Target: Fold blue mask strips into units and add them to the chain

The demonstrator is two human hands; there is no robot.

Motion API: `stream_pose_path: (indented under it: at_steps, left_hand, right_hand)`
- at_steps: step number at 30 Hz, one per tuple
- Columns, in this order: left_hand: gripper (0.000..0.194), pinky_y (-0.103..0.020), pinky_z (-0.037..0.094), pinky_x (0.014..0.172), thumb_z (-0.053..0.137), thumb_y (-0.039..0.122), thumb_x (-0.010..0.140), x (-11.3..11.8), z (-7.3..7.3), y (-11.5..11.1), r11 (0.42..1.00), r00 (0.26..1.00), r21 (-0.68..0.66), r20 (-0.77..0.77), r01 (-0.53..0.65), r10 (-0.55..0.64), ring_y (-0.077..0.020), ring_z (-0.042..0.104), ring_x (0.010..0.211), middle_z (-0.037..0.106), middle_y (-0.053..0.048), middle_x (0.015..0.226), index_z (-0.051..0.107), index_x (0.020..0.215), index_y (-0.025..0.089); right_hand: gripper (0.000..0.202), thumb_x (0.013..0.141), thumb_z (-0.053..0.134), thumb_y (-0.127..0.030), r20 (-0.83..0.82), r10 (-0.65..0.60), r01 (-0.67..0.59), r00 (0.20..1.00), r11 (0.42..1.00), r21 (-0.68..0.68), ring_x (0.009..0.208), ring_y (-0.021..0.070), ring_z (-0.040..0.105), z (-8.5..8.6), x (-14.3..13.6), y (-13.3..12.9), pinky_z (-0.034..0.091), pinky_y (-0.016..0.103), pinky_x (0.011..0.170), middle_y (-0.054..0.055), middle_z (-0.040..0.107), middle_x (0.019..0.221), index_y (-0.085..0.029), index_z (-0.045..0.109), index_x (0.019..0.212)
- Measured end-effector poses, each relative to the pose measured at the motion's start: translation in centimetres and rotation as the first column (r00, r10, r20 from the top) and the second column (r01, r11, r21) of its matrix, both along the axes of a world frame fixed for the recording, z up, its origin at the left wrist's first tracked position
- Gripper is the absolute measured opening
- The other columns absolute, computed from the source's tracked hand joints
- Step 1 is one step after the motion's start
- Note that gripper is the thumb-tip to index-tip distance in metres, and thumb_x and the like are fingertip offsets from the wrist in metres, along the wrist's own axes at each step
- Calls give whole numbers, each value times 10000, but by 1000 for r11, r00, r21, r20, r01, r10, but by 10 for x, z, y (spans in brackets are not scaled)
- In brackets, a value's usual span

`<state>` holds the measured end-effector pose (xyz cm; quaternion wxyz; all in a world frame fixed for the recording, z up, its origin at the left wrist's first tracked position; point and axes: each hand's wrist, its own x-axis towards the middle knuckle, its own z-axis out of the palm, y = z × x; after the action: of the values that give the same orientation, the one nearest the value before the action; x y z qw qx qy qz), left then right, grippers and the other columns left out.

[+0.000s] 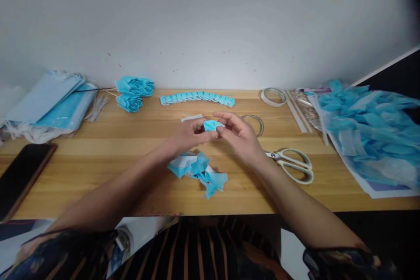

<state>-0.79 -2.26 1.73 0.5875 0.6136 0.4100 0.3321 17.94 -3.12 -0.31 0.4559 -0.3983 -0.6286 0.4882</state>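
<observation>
Between my two hands, above the middle of the wooden table, is a small folded piece of blue fabric [211, 126]. My left hand [192, 132] pinches its left side, with the thumb along the lower edge. On the right side my right hand [236, 133] grips it between thumb and fingers. Crumpled blue scraps [200, 170] lie on the table just below my hands. A row of folded blue pieces [197, 97] stretches in a shallow arc beyond them. A white strip [191, 117] lies partly behind my left hand.
White-handled scissors [297, 165], a grey ring [260, 124] and a tape roll [273, 97] lie right of centre. Blue pieces [370, 127] heap at far right. Blue flowers [131, 92], stacked masks [46, 98] and a phone [24, 175] are left.
</observation>
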Motion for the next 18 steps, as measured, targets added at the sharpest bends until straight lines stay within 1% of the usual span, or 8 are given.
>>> stream_pose_path:
  at_steps: [2,6,9,13,16,18]
  left_hand:
    - [330,-237,347,579,744,457,719,1,-4,1,1000,1000,18,-14,-16,16,-93,436,609,512,36,649,623,760,154]
    - [289,-241,343,567,685,436,765,1,-7,3,996,997,55,-18,-70,71,-90,416,589,489,42,643,614,780,156]
    - [271,-244,343,573,657,422,779,1,-6,2,994,997,89,-19,-69,71,-91,411,595,491,41,658,608,801,156]
    - [255,-242,295,581,641,402,783,1,-6,1,990,994,132,-90,-49,61,-89,385,615,458,40,659,585,738,156]
    - [279,-239,298,582,666,412,771,1,-6,1,994,994,109,-105,-31,42,-90,398,612,457,41,645,564,706,161]
    - [329,-240,337,579,674,460,788,0,-7,1,997,997,69,-76,-19,24,-94,432,600,486,33,637,569,701,161]
  right_hand:
    - [329,908,627,-313,-16,9,-9,1000,1000,-17,840,156,630,0,-1,-1,523,306,774,26,672,948,-219,648,1222]
    - [311,913,614,-303,-23,29,-30,999,999,-21,830,156,628,1,1,-1,521,318,793,31,685,958,-224,658,1211]
    - [332,911,611,-298,9,25,-25,1000,999,-22,836,161,627,1,5,0,519,322,787,29,678,945,-231,658,1233]
    - [367,873,655,-293,65,-15,15,998,1000,1,839,160,624,2,6,0,513,305,760,20,659,921,-230,662,1234]
    - [357,860,657,-281,74,-25,24,997,1000,14,781,142,598,2,6,0,488,287,720,3,626,862,-212,668,1210]
    - [345,863,648,-291,58,-34,33,998,999,23,757,135,574,1,6,0,470,283,701,-6,592,826,-200,671,1196]
